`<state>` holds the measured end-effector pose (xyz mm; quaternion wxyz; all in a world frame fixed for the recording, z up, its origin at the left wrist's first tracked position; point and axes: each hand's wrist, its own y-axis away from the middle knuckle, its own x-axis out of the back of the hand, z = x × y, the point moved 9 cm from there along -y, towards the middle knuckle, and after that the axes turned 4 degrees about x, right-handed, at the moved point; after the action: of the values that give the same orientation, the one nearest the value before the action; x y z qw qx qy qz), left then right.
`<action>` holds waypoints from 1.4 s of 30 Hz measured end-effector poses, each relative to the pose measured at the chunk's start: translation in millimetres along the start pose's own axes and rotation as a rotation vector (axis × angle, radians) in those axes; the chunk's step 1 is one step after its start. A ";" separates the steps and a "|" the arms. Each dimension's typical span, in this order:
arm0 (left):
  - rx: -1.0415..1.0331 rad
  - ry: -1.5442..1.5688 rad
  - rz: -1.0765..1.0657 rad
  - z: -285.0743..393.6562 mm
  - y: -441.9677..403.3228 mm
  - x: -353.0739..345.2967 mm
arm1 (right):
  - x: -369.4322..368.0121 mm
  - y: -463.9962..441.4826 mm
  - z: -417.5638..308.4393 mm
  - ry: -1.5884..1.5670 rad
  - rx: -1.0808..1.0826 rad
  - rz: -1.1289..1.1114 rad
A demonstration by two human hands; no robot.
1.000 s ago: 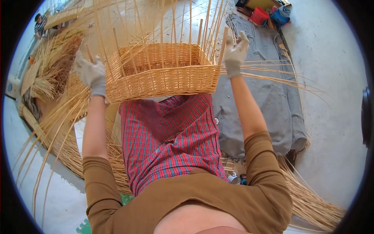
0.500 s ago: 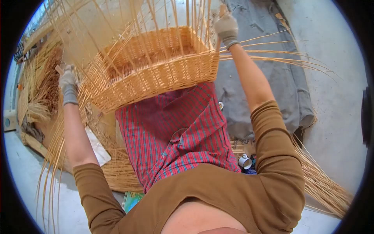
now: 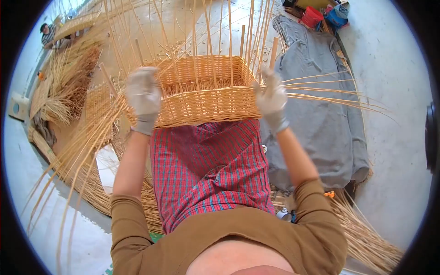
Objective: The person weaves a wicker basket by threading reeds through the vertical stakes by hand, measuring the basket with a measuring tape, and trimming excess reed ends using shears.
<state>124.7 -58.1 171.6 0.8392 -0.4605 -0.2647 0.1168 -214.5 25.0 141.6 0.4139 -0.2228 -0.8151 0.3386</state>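
Observation:
A rectangular wicker basket, half woven, rests tilted across my lap on a red checked cloth. Long upright stakes rise from its walls, and thicker wooden sticks stand at its corners. My left hand, in a pale glove, is in front of the basket's left end; motion blurs its fingers. At the right end is my gloved right hand, thumb and fingers apart, with nothing visible in it. Whether either palm touches the weave is hidden.
Loose rods fan out to the left and right of the basket. Grey cloth covers something on the right. Bundled rods lie at lower right, near a mug. A red bucket stands behind. Another person is far left.
Both hands have left the corner sticks they were holding and moved down and inward to the basket's ends. The basket now looks more level and sits lower in view.

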 end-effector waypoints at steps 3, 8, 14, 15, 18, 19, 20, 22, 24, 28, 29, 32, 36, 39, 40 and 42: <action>1.091 0.340 -0.557 -17.3 82.8 -122.0 | -103.6 103.5 15.9 -0.857 -0.813 -0.473; 1.335 0.570 -0.910 -38.1 134.6 -188.6 | -91.7 52.7 65.4 -0.773 -0.736 0.183; 1.423 0.572 -0.652 -43.1 131.0 -179.9 | -154.0 -86.4 -7.4 -0.315 0.067 -0.102; 1.415 0.572 -0.672 -45.4 130.4 -181.4 | -157.9 -95.6 -4.2 -0.302 0.097 -0.117; 1.428 0.529 -0.669 -42.0 132.2 -183.9 | -132.1 -62.1 20.3 -0.883 -0.350 -0.067; 1.417 0.480 -0.688 -42.4 131.6 -182.6 | -117.4 -43.6 38.0 -1.197 -0.454 0.068; 1.407 0.432 -0.706 -41.8 130.9 -181.6 | -94.7 -16.5 57.0 -1.104 -0.440 0.127; 1.399 0.407 -0.719 -37.1 130.9 -179.4 | -72.9 68.2 84.4 -1.011 -0.605 0.177; 1.379 0.370 -0.744 -37.4 126.7 -181.8 | -64.6 92.0 86.6 -1.006 -0.758 0.153; 1.197 0.511 -0.397 -32.1 115.7 -163.8 | -23.7 53.7 21.8 -0.785 -0.441 0.028; 1.173 0.520 -0.414 -21.9 114.2 -166.1 | -25.8 67.8 72.9 -0.789 -0.662 0.061; 0.575 0.546 0.041 21.7 56.4 -142.9 | -11.2 95.4 132.2 -0.764 -0.874 0.212; 1.193 0.576 -0.911 46.1 125.2 -257.1 | -8.4 59.7 119.6 -0.626 -0.625 0.259; 1.151 0.460 -0.773 38.3 126.8 -260.3 | -40.8 -72.5 39.1 -0.271 0.193 0.093; 1.144 0.448 -0.789 40.2 124.3 -259.5 | -71.3 -94.2 48.2 -0.130 0.090 -0.007; 1.364 0.502 -0.784 35.0 124.1 -258.8 | -81.9 -100.6 60.2 0.008 -0.012 -0.102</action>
<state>-104.1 -79.0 -3.9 0.9485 0.2633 -0.0819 -0.1559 -226.9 -117.4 147.0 0.4326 -0.1846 -0.8257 0.3114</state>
